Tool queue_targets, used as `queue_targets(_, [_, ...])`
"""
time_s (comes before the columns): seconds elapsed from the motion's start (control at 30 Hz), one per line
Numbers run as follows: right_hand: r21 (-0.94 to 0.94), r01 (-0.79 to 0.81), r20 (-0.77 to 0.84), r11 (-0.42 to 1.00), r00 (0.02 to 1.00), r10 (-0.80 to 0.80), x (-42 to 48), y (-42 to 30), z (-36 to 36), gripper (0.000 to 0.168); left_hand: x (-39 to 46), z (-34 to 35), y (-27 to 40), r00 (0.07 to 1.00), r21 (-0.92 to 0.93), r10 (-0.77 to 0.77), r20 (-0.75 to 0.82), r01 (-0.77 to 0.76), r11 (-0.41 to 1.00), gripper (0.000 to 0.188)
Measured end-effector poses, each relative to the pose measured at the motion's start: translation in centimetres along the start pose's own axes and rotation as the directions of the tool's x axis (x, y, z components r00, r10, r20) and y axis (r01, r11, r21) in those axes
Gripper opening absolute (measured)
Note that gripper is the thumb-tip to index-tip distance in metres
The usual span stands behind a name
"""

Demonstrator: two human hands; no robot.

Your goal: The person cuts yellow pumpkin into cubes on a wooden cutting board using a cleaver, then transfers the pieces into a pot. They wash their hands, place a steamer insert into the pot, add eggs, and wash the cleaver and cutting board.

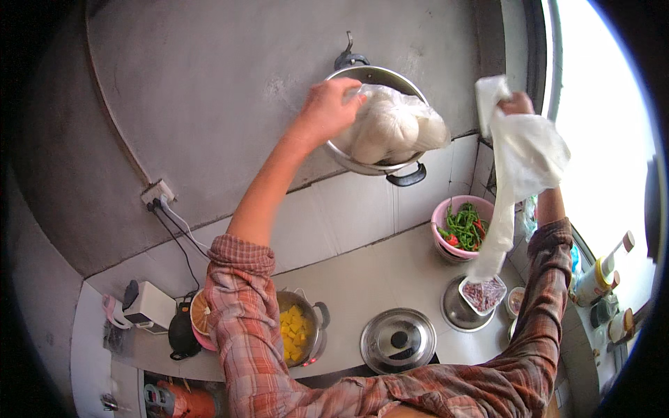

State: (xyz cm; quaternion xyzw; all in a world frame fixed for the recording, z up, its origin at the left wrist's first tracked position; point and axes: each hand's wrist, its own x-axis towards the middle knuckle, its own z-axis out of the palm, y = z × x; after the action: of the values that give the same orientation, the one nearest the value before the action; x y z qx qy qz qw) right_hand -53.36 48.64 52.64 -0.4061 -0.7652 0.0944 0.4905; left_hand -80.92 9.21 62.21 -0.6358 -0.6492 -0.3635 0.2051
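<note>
My left hand (pixel 330 112) is at the left edge of a clear plastic bag (pixel 433 125), its thumb and fingers around the bag's edge. Inside the bag are several round white lumps (pixel 389 125) that look like steamed buns. The bag sits in the mouth of a steel pot (pixel 360 166), which hangs by one handle from a wall hook (pixel 349 42). Up by the window, my right hand (pixel 516 104) grips a crumpled, translucent white plastic bag (pixel 533 151). Its long end dangles over the counter, and it hides part of my right forearm.
Below are a pink bowl (pixel 438 232) of green and red peppers, a pot (pixel 315 334) of yellow chunks and a steel lid (pixel 376 334). A wrapped tray (pixel 483 295) sits on another lid. Jars (pixel 593 285) line the windowsill; cords run from a wall socket (pixel 158 192).
</note>
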Motion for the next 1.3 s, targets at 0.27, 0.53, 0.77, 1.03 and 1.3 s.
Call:
queue_targets(0.27, [0.046,-0.027,0.291,0.999,0.957,0.012,-0.7,0.9,7.6,0.022,3.0,5.7,3.3,0.963,0.217,0.018,0.268,-0.079,0.973,0.048])
queue_targets(0.53, [-0.26,0.222,0.615,0.94,0.789,-0.017,-8.2,5.0,12.8,0.077,4.9,7.8,5.6,0.974,0.404,-0.067,0.216,-0.027,0.914,0.025])
queue_targets(0.77, [0.398,0.335,0.148,0.854,0.895,-0.42,-16.2,-8.1,10.0,0.091,4.2,9.1,3.5,0.957,0.525,0.29,0.001,-0.247,0.814,0.011])
queue_targets(1.03, [0.384,0.346,-0.069,0.856,0.935,-0.347,-15.7,-15.0,9.0,0.115,8.2,8.0,1.0,0.931,0.505,0.299,-0.21,-0.159,0.848,0.009])
queue_targets(1.3, [0.794,0.377,-0.324,0.477,0.926,-0.193,-13.8,-19.5,6.1,0.115,10.6,3.5,6.1,0.783,0.576,0.523,-0.338,-0.267,0.772,0.006])
